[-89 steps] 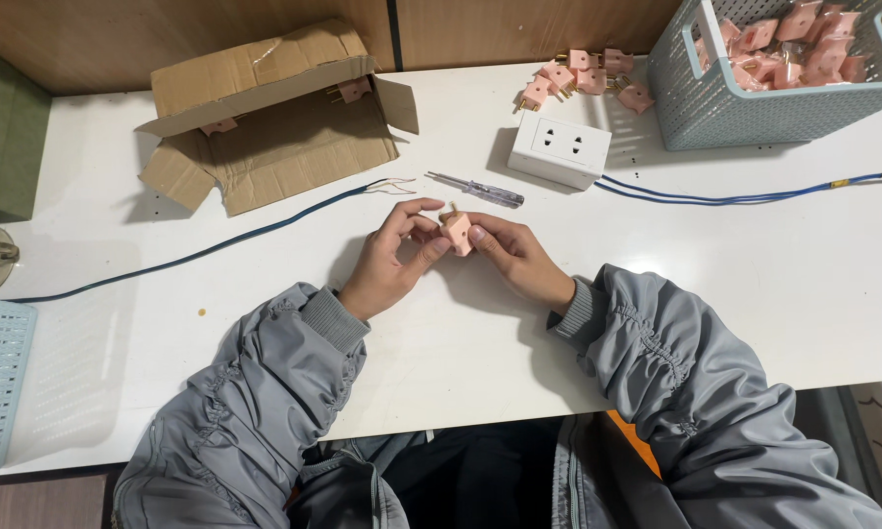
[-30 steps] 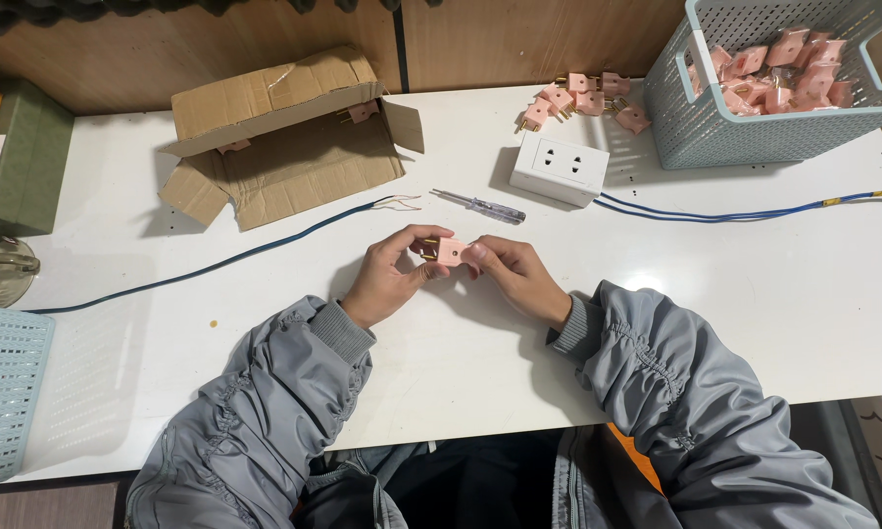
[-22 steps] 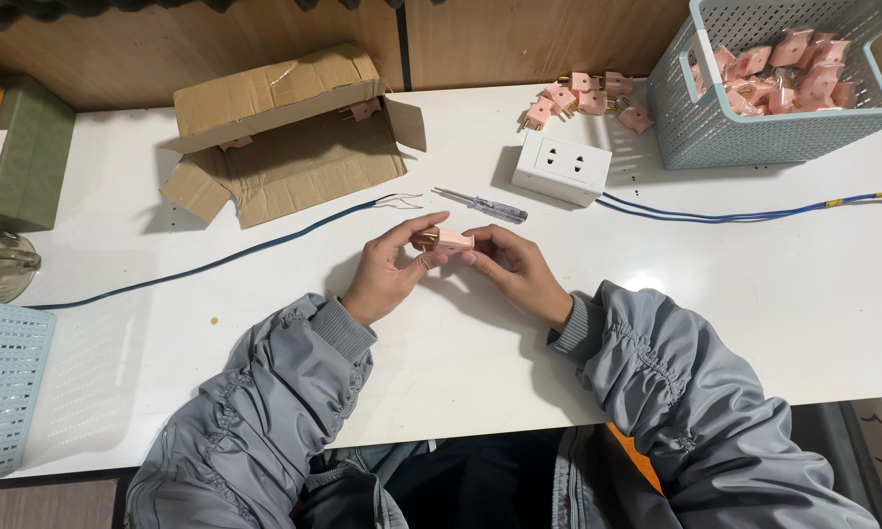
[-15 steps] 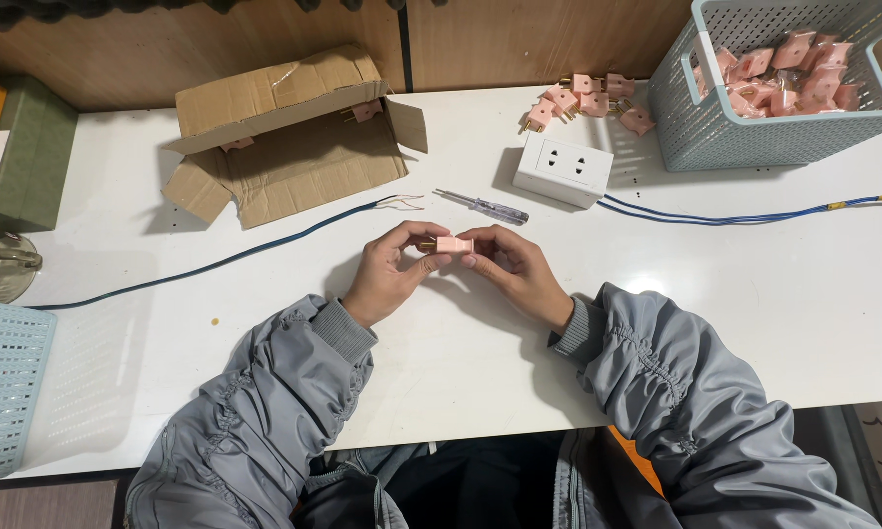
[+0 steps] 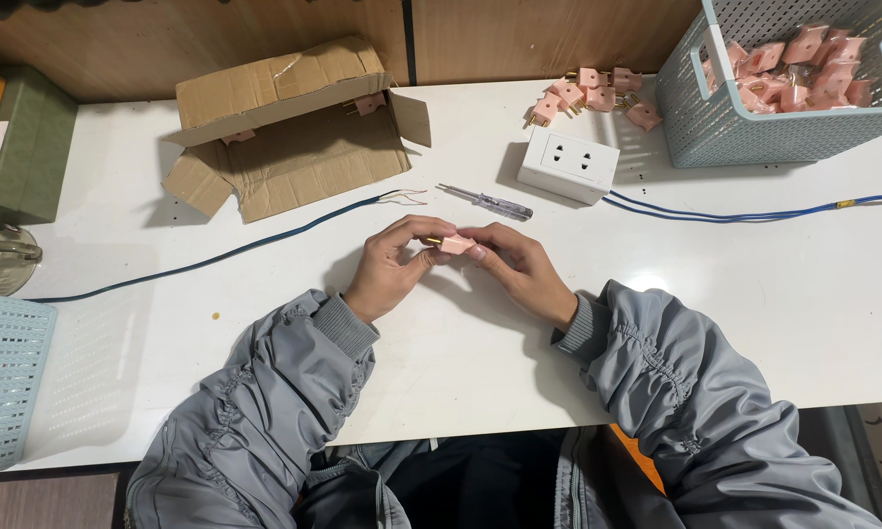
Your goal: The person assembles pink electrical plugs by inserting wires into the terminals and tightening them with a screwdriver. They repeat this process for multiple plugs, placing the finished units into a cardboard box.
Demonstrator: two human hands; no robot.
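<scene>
A small pink plug (image 5: 455, 244) with brass pins is held just above the white table (image 5: 735, 284), between both hands. My left hand (image 5: 392, 266) pinches its left, pin end with thumb and fingers. My right hand (image 5: 517, 269) grips its right end. Both sleeves are grey. A thin screwdriver (image 5: 485, 202) with a clear handle lies just beyond the hands. Behind it stands a white socket block (image 5: 568, 166) with a blue cable (image 5: 755, 213) running off to the right.
An open cardboard box (image 5: 289, 127) lies at the back left, and another blue cable (image 5: 216, 257) with bared ends runs left. Several pink plugs (image 5: 594, 94) lie loose at the back; more fill a pale blue basket (image 5: 804, 73). Another basket (image 5: 5, 382) sits at the left edge.
The plug has been turned between my fingers, from face-on to lying sideways with its pins pointing left. My hands stayed in the same spot.
</scene>
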